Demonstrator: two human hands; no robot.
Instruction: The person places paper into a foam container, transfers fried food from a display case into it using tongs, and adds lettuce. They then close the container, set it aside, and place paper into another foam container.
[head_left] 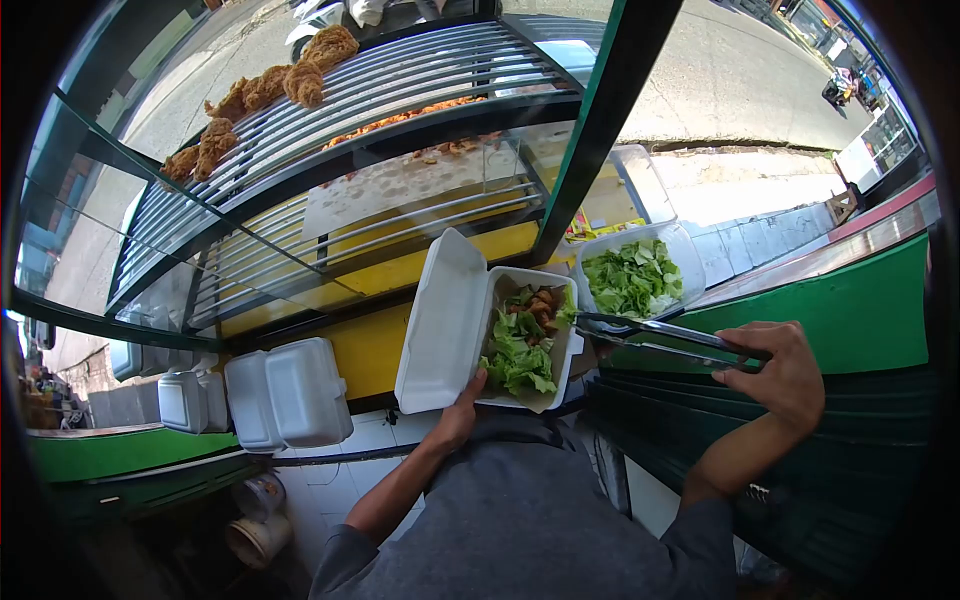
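Note:
My left hand [460, 415] grips the near edge of an opened white foam takeout box [438, 325], its thumb over the rim and its other fingers hidden below. Inside the box, green lettuce [522, 362] lies beside brown pieces of food [541, 308] on a paper liner. In my right hand [785, 370] is a pair of metal tongs [672, 336] with dark handles. Their tips reach the box's right rim, close to the lettuce; whether they pinch a leaf I cannot make out. Right behind the box stands a clear plastic tub [694, 288] of cut lettuce.
A glass-sided display rack [400, 75] with metal bars holds fried chicken [305, 80] on top. More closed foam boxes [308, 392] sit at the left on the yellow counter [372, 352]. A dark green post [598, 130] rises behind the box. Beyond lies a street.

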